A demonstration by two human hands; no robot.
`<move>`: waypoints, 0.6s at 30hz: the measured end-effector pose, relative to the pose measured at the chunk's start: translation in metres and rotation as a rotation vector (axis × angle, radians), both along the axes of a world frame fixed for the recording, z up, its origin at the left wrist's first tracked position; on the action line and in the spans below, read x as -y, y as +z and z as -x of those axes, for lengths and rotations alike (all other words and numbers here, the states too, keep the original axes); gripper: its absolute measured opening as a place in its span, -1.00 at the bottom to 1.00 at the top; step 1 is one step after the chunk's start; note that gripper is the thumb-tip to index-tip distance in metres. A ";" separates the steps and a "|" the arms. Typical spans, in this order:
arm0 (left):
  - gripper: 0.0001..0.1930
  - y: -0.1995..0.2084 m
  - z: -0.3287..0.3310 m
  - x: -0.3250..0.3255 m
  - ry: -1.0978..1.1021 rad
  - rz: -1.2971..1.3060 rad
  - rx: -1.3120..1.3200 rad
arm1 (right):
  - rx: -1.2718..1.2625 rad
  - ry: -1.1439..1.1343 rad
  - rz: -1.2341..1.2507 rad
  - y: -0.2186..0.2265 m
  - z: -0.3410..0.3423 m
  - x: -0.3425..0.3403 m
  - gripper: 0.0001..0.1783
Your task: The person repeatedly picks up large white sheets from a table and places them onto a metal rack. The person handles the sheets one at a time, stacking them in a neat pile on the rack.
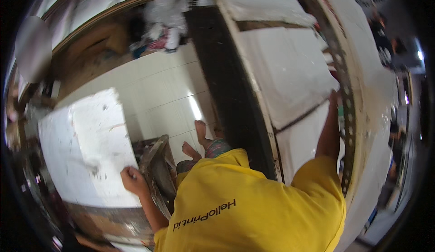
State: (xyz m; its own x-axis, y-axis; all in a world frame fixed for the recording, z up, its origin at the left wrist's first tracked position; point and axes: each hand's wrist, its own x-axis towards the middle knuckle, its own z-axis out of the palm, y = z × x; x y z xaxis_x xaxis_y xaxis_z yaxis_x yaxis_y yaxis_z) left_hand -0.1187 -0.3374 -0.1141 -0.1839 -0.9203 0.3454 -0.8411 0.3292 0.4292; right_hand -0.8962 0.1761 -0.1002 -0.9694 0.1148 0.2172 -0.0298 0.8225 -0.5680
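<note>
My left hand (132,179) is closed, its fingers curled, by the near edge of a large white board (97,136). The board has dark marks on its surface, and I cannot make out anything inside the fist. My right arm stretches out to the right, and my right hand (334,97) is at the edge of a flat white panel (290,66) beside a perforated metal bar (348,116). The fingers of that hand are small and partly hidden, so their grip does not show.
A dark wooden beam (226,79) runs between the tiled floor (154,84) and the white panels. Plastic bags and cloth (165,32) lie in a heap at the far side. A worn wooden stand (156,166) is beside the white board. More shelving and people show blurred at right.
</note>
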 end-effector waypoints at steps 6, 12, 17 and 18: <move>-0.87 0.004 -0.004 -0.001 -0.009 -0.035 -0.159 | -0.237 0.496 -0.366 0.058 0.064 -0.001 -0.57; -0.91 0.018 -0.010 -0.008 -0.001 -0.015 -0.151 | 0.052 0.705 0.268 0.102 -0.169 0.285 -0.64; -0.91 0.027 -0.019 -0.033 0.068 -0.106 -0.458 | 0.235 1.233 0.383 0.098 -0.290 0.403 -0.70; -0.89 0.032 -0.026 -0.041 0.075 -0.079 -0.433 | 0.270 1.245 0.410 0.100 -0.329 0.422 -0.72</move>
State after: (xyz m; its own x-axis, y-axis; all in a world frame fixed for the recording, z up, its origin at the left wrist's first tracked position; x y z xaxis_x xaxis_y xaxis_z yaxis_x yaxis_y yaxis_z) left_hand -0.0928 -0.2968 -0.0820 0.0300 -0.9523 0.3037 -0.5987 0.2262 0.7684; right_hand -0.5674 -0.2458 -0.0002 -0.4822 -0.8601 0.1663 -0.4784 0.0995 -0.8725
